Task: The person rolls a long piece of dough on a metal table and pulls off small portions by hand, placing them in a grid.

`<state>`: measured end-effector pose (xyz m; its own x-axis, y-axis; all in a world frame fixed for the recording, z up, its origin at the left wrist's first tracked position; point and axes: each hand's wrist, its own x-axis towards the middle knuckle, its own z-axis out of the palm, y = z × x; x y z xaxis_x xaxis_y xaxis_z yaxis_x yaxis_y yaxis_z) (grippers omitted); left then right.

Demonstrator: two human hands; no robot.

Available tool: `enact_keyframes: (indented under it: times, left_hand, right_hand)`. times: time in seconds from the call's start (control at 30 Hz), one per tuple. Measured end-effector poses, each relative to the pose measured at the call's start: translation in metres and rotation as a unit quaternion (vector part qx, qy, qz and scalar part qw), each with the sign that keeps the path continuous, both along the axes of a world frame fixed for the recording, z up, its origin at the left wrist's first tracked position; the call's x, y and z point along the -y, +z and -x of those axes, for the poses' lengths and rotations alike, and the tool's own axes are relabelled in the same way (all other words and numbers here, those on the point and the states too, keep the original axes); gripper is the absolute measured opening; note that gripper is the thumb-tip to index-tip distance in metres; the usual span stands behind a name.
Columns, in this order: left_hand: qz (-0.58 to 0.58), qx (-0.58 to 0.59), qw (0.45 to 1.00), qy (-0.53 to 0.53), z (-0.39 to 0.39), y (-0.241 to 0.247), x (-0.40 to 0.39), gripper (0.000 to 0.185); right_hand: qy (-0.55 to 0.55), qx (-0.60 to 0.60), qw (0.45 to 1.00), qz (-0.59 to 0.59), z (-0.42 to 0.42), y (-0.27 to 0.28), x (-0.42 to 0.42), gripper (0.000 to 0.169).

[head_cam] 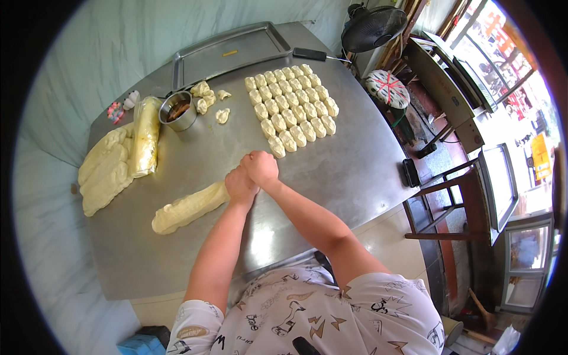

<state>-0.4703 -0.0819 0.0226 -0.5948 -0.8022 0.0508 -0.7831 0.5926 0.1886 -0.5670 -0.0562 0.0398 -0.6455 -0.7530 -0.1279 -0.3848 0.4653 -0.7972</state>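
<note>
My left hand [240,185] is closed around the upper right end of a long dough log [191,208] lying on the steel table [213,257]. Pressed against it, with fingers curled, is my right hand [261,168]; whatever is inside its grasp is hidden. Just beyond my hands, several cut dough pieces [290,106] stand in close rows. A large slab of dough [106,168] rests at the left edge. Beside the slab lies a plastic-wrapped roll [146,137], apparently dough. Small dough scraps [204,95] sit next to a metal pot [178,123] with brown contents.
A shallow metal tray [208,66] lies at the back against the marble-patterned wall [120,44]. Right of it is a dark flat device [309,54]. A black fan [374,29] and a cushioned stool [387,88] stand past the table's far right. A small black box [410,173] is at the right corner.
</note>
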Motion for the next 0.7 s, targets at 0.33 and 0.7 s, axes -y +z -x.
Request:
enact_keyframes:
  times: [0.33,0.7]
  left_hand:
    - [-0.105,-0.065,0.99,0.06,-0.005,0.009,0.011,0.059]
    - [0.169,0.02,0.983,-0.062,-0.077,0.004,-0.009,0.084]
  right_hand:
    - [0.343,0.203,0.875,0.274,0.028,0.126,-0.109,0.022]
    - [-0.074,-0.031,0.991,0.106,0.296,0.018,-0.118,0.04]
